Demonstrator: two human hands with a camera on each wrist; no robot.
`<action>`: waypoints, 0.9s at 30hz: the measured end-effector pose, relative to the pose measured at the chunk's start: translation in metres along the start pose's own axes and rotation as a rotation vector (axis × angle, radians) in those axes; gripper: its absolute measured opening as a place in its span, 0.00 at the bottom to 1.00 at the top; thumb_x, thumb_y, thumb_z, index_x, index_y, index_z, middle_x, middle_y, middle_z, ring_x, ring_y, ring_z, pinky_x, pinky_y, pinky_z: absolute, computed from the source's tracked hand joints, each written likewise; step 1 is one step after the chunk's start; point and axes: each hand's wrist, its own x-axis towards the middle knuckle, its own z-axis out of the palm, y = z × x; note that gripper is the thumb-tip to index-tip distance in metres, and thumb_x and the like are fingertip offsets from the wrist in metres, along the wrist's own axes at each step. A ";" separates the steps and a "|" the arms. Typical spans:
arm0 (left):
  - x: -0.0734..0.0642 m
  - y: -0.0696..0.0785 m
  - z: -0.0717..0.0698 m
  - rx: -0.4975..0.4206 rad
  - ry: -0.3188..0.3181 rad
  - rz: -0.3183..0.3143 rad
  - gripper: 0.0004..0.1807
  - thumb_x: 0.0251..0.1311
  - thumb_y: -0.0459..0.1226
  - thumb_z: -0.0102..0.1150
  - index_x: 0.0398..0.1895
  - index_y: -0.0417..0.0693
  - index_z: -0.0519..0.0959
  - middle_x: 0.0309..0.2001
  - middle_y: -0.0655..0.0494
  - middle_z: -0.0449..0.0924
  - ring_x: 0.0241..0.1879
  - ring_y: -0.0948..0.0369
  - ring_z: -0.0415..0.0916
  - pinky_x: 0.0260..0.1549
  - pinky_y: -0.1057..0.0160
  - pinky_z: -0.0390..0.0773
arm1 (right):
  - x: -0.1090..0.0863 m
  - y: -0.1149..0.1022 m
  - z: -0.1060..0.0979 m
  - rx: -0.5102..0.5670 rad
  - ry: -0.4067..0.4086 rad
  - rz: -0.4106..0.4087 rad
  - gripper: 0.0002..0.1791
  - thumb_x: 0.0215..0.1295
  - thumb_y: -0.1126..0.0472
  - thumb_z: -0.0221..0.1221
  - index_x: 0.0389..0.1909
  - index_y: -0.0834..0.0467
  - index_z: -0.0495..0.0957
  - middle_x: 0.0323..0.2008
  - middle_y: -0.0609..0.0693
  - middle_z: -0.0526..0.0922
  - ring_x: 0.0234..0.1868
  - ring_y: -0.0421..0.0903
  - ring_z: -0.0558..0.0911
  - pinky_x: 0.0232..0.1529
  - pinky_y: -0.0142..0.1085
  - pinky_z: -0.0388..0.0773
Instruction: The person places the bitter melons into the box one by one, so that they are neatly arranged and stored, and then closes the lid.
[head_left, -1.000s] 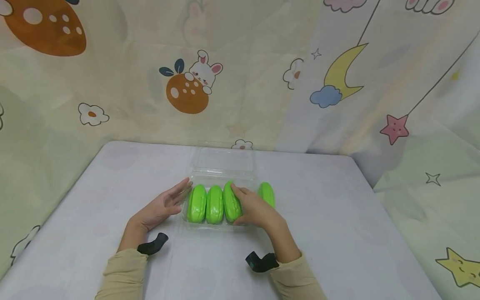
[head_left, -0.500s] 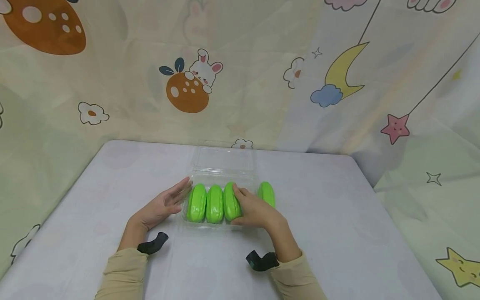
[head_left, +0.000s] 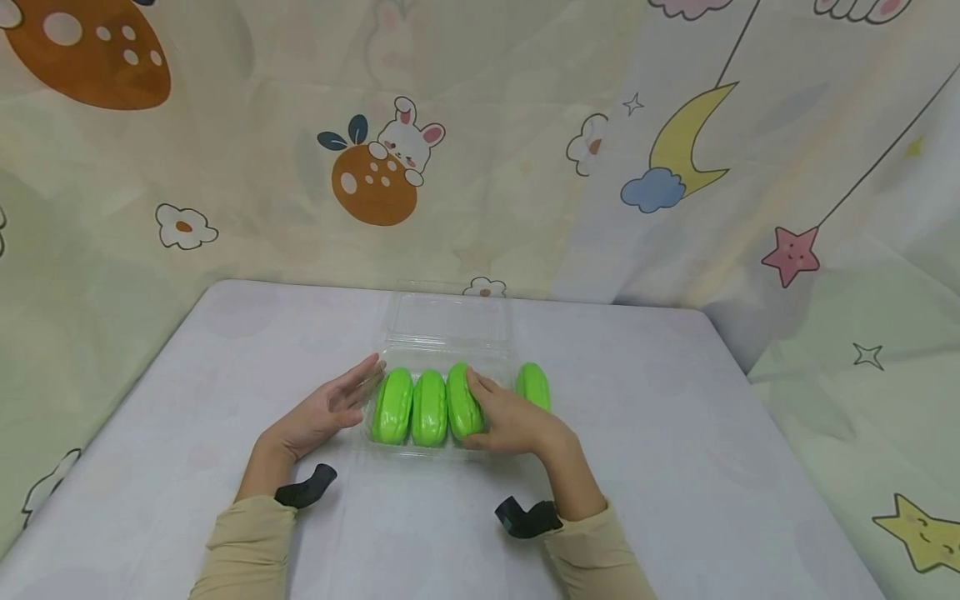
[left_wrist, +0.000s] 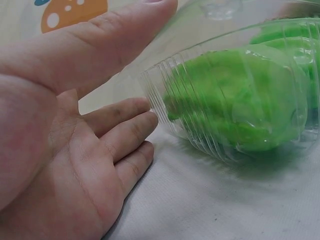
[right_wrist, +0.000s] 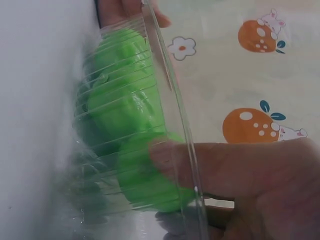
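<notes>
A clear plastic box point(head_left: 442, 452) with its lid point(head_left: 448, 320) folded back lies on the table. Two bright green, glossy, ridged cucumbers point(head_left: 393, 407) point(head_left: 430, 408) lie side by side in it. Beside them, my right hand point(head_left: 517, 417) grips a third green cucumber point(head_left: 462, 402), its thumb at the near end and its fingers over the far end. In the right wrist view the thumb point(right_wrist: 200, 160) shows through the box wall. My left hand point(head_left: 322, 414) is held with fingers extended, fingertips right at the box's left wall, as the left wrist view shows.
Another green cucumber point(head_left: 533, 387) lies on the white-covered table point(head_left: 645, 417) just right of the box, partly hidden by my right hand. A printed cloth point(head_left: 480, 167) hangs behind the table. Each wrist wears a black mount point(head_left: 306, 487).
My right wrist has shifted very slightly right and up, with the hand still gripping the third cucumber in the box. The left hand has not visibly moved.
</notes>
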 end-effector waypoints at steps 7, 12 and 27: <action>-0.001 0.002 0.002 0.021 -0.001 0.002 0.46 0.61 0.31 0.58 0.76 0.58 0.42 0.77 0.51 0.34 0.76 0.50 0.29 0.66 0.71 0.52 | 0.001 0.002 0.000 -0.009 -0.001 -0.012 0.55 0.56 0.51 0.67 0.74 0.62 0.41 0.74 0.55 0.53 0.73 0.49 0.57 0.70 0.41 0.58; -0.002 0.004 0.002 0.022 -0.006 0.007 0.46 0.62 0.31 0.57 0.76 0.58 0.42 0.77 0.51 0.34 0.76 0.49 0.29 0.65 0.74 0.54 | 0.002 0.003 0.002 -0.016 0.021 -0.005 0.58 0.52 0.49 0.69 0.74 0.63 0.42 0.72 0.57 0.59 0.72 0.50 0.62 0.69 0.42 0.61; -0.001 0.002 0.001 0.003 -0.019 0.019 0.46 0.62 0.29 0.56 0.76 0.57 0.42 0.77 0.51 0.34 0.76 0.51 0.29 0.60 0.80 0.57 | 0.003 0.001 0.004 -0.044 0.074 0.055 0.58 0.46 0.48 0.73 0.73 0.60 0.50 0.67 0.57 0.64 0.65 0.51 0.70 0.63 0.42 0.69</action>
